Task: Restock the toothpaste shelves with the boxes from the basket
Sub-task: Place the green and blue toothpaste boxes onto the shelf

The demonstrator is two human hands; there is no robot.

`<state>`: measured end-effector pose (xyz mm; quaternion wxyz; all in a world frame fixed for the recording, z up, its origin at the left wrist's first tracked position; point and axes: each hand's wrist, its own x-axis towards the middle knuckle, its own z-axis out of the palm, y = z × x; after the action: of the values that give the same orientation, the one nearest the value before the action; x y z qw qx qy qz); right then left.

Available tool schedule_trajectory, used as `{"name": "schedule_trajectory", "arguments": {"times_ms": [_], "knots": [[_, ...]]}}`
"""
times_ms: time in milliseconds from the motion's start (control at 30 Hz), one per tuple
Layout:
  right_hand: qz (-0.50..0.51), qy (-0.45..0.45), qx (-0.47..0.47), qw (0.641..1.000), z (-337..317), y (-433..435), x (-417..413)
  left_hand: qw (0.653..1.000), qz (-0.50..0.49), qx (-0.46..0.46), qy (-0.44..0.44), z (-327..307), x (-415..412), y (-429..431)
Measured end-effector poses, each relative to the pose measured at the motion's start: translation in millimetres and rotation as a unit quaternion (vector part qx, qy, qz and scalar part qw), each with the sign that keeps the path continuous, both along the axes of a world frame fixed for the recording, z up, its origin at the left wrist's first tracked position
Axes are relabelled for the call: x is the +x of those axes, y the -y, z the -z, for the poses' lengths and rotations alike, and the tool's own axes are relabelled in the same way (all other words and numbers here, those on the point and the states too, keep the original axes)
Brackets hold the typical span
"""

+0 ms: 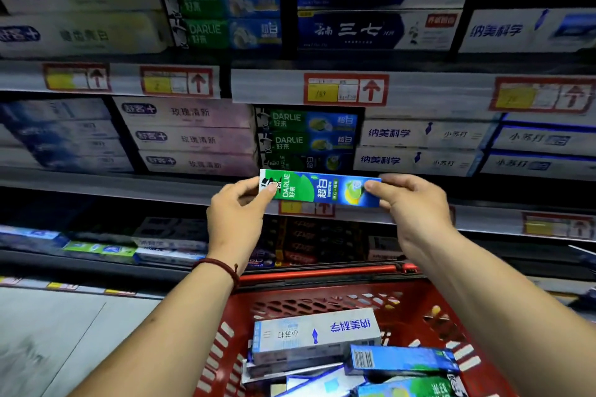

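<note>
Darlie box: I hold a green-and-blue Darlie toothpaste box (319,188) lengthwise between my hands, in front of the shelf edge (129,187).
Left hand: my left hand (237,213) pinches the box's left end, thumb on its front face.
Right hand: my right hand (409,200) grips the right end, thumb on the front and fingers curled behind.
Matching stack: just beyond my hands, a stack of Darlie boxes (306,138) lies on the shelf, the lowest one in shadow.
Neighbouring stock: pink boxes (193,138) sit beyond my left hand, white boxes (416,145) beyond my right.
Price tag: a red-framed tag (345,89) hangs on the shelf rail above the stack.
Basket: the red basket (290,303) sits below my hands, between my forearms.
Basket contents: a white box (314,332) lies on top of the pile, with a blue box showing a barcode (400,359) nearer my right arm.
Bracelet: a dark red cord (219,267) circles my left wrist.
</note>
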<state>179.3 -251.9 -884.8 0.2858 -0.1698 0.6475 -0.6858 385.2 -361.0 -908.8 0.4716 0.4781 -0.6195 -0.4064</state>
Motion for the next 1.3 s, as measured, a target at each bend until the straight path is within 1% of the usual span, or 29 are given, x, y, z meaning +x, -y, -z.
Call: {"name": "schedule_trajectory", "arguments": {"times_ms": [67,167,367,433,533,600,733,900,1033,1100,1167,1233,1300], "knots": [[-0.002,-0.014,0.000,1.000,3.2,12.8,-3.6,1.000,0.014,0.002,0.015,-2.4,1.4,8.9],[-0.007,-0.028,-0.002,1.000,11.3,28.7,-6.2,0.999,0.042,0.033,0.011,2.9,4.6,19.8],[-0.017,-0.012,-0.013,1.000,20.6,53.0,-5.7,0.992,0.104,0.077,0.007,12.7,2.3,32.9],[-0.017,-0.001,-0.022,1.000,22.2,57.3,-5.9,0.991,0.106,0.077,0.026,14.8,-0.5,37.9],[-0.027,-0.003,-0.002,1.000,29.0,58.0,-3.6,0.989,0.092,0.073,0.090,18.1,-4.3,45.6],[-0.046,-0.026,0.012,0.999,30.3,58.5,-3.1,0.986,0.090,0.080,0.117,20.7,-4.4,48.6],[-0.061,-0.082,0.034,0.994,28.9,59.4,-2.2,0.984,0.105,0.104,0.095,21.9,-2.3,49.7],[-0.063,-0.119,0.047,0.990,27.3,56.2,1.9,0.981,0.116,0.120,0.103,19.5,-2.7,47.7],[-0.072,-0.156,0.054,0.984,22.9,50.5,2.5,0.985,0.090,0.101,0.110,15.6,-0.7,45.5],[-0.083,-0.216,0.081,0.970,20.4,46.0,2.9,0.986,0.079,0.080,0.125,10.7,1.2,42.4],[-0.097,-0.276,0.104,0.951,14.2,36.3,6.7,0.982,0.096,0.062,0.148,4.8,4.1,33.2],[-0.122,-0.320,0.126,0.931,8.3,25.5,10.6,0.977,0.109,0.035,0.180,-4.2,7.8,20.3],[-0.150,-0.345,0.142,0.915,1.8,14.3,15.5,0.975,0.116,0.017,0.189,-12.7,11.0,6.7]]}}
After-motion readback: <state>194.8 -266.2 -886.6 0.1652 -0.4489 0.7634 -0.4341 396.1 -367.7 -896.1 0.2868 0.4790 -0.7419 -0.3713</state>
